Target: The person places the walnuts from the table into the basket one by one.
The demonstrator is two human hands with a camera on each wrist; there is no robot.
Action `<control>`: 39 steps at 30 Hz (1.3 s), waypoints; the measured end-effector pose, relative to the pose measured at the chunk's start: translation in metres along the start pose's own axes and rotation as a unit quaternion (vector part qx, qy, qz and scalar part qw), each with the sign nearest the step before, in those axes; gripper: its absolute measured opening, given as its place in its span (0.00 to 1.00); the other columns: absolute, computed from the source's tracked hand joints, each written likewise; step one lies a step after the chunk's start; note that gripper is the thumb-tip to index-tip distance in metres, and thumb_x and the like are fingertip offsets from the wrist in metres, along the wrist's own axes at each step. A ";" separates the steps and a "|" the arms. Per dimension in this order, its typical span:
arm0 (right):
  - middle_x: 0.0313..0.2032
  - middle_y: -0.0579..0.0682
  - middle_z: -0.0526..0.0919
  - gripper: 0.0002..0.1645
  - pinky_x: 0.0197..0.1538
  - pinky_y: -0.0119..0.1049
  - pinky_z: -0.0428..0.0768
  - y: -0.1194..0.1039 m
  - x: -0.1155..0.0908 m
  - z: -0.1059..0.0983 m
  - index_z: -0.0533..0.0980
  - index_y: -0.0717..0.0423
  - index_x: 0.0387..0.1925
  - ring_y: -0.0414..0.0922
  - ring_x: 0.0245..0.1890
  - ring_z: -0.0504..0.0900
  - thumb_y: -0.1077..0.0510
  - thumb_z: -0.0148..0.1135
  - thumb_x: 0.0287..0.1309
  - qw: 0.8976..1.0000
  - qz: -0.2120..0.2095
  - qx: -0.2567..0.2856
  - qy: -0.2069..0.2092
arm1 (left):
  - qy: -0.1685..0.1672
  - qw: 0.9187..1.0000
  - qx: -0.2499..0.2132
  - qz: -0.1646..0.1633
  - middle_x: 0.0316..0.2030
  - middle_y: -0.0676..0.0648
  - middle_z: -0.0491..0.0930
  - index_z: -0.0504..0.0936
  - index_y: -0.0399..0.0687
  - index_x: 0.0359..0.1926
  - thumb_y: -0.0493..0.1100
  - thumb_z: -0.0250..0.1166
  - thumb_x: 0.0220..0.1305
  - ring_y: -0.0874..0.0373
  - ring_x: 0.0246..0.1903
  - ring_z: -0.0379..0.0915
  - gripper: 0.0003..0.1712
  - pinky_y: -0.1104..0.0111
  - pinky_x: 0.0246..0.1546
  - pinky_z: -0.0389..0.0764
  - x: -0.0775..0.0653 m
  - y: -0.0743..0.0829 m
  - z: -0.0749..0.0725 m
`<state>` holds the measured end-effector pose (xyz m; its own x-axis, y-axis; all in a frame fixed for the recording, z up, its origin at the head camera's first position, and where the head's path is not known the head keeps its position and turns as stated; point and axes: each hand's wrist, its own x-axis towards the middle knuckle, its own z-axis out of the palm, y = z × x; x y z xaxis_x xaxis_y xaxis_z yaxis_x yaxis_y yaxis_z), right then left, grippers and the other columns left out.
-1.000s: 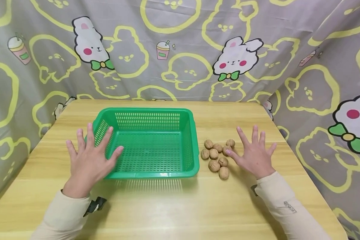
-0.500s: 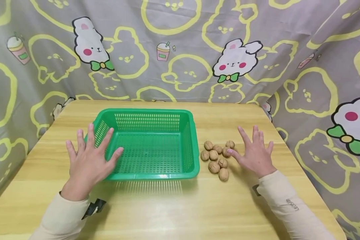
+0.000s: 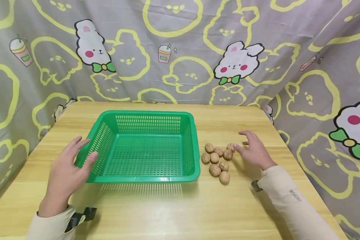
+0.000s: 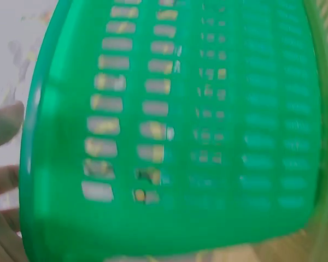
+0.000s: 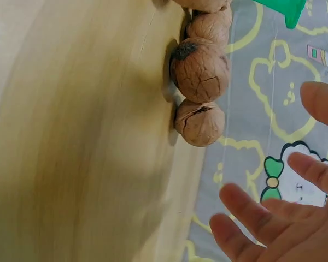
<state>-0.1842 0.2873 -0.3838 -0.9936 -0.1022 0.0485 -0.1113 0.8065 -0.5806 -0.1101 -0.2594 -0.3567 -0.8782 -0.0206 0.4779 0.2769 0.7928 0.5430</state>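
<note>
A green plastic basket (image 3: 144, 155) with slotted walls stands on the table, nothing inside it. My left hand (image 3: 66, 171) is at its left side, fingers loosely bent and thumb apart; in the left wrist view the fingers (image 4: 6, 185) show beyond the basket's rim (image 4: 30, 164), and I cannot tell whether they touch it. Several walnuts (image 3: 214, 158) lie in a loose cluster right of the basket. Beside them, my right hand (image 3: 253, 151) hovers with fingers spread and slightly bent, holding nothing. Its thumb overlaps the far right walnut in the head view; the right wrist view shows a gap to the walnuts (image 5: 199, 71).
The light wooden table (image 3: 168, 210) carries the basket and walnuts. A grey curtain (image 3: 192, 43) with yellow outlines and white rabbits hangs behind the table and along both sides. Dark straps sit at both wrists.
My left hand has turned and shifted left from over the basket's near-left corner. The right hand's fingers have drawn closer together and bent. Basket and walnuts stay in place.
</note>
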 end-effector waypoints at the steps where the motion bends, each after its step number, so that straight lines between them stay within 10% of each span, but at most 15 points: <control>1: 0.67 0.71 0.55 0.40 0.52 0.61 0.74 0.001 0.002 0.001 0.58 0.63 0.68 0.68 0.55 0.73 0.43 0.57 0.66 1.000 0.005 0.007 -0.008 | 0.027 1.000 -0.008 0.005 0.63 0.35 0.69 0.76 0.38 0.58 0.48 0.65 0.63 0.37 0.64 0.63 0.26 0.46 0.61 0.65 -0.003 -0.004 0.000; 7: 0.63 0.71 0.63 0.38 0.50 0.57 0.77 0.008 0.014 0.008 0.61 0.64 0.66 0.66 0.51 0.77 0.42 0.55 0.67 0.998 0.014 0.013 -0.051 | 0.106 0.991 -0.065 0.048 0.55 0.38 0.78 0.83 0.37 0.48 0.42 0.71 0.54 0.78 0.58 0.63 0.21 0.86 0.54 0.59 -0.023 -0.024 0.007; 13: 0.59 0.69 0.70 0.32 0.47 0.54 0.78 0.014 0.025 0.013 0.67 0.64 0.62 0.64 0.47 0.79 0.45 0.56 0.67 0.998 0.016 0.015 -0.062 | 0.083 0.992 -0.097 0.008 0.60 0.48 0.76 0.85 0.38 0.44 0.37 0.72 0.52 0.69 0.64 0.61 0.16 0.82 0.60 0.58 -0.036 -0.026 0.017; 20: 0.55 0.68 0.74 0.27 0.46 0.52 0.79 0.018 0.029 0.018 0.72 0.63 0.58 0.60 0.45 0.81 0.48 0.58 0.66 0.998 0.019 0.011 -0.056 | 0.102 0.990 -0.088 0.030 0.55 0.51 0.78 0.81 0.43 0.17 0.37 0.71 0.52 0.61 0.66 0.62 0.11 0.81 0.61 0.60 -0.036 -0.027 0.022; 24: 0.51 0.67 0.76 0.23 0.47 0.53 0.78 0.019 0.030 0.022 0.74 0.64 0.55 0.61 0.46 0.80 0.51 0.58 0.66 0.998 0.000 -0.005 -0.070 | 0.107 0.991 -0.075 0.034 0.54 0.46 0.80 0.74 0.50 0.12 0.39 0.71 0.53 0.62 0.65 0.62 0.18 0.86 0.36 0.71 -0.038 -0.028 0.023; 28: 0.47 0.63 0.79 0.18 0.45 0.51 0.79 0.020 0.030 0.024 0.76 0.63 0.51 0.58 0.44 0.81 0.54 0.58 0.66 0.997 -0.015 -0.008 -0.073 | 0.102 0.993 -0.060 0.028 0.53 0.40 0.80 0.71 0.53 0.11 0.40 0.70 0.55 0.60 0.65 0.62 0.21 0.80 0.10 0.57 -0.039 -0.027 0.023; 39: 0.46 0.62 0.80 0.18 0.37 0.40 0.78 0.021 0.032 0.023 0.75 0.64 0.50 0.49 0.37 0.81 0.55 0.59 0.66 0.998 -0.006 0.001 -0.070 | 0.115 0.991 -0.058 0.032 0.52 0.40 0.80 0.71 0.52 0.10 0.38 0.70 0.53 0.64 0.65 0.62 0.21 0.81 0.16 0.65 -0.037 -0.027 0.024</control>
<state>-0.2180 0.2875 -0.4135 -0.9798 -0.1913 -0.0583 -0.1223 0.8040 -0.5819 -0.0944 -0.2660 -0.4055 -0.7494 -0.1216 0.6509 0.3834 0.7217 0.5763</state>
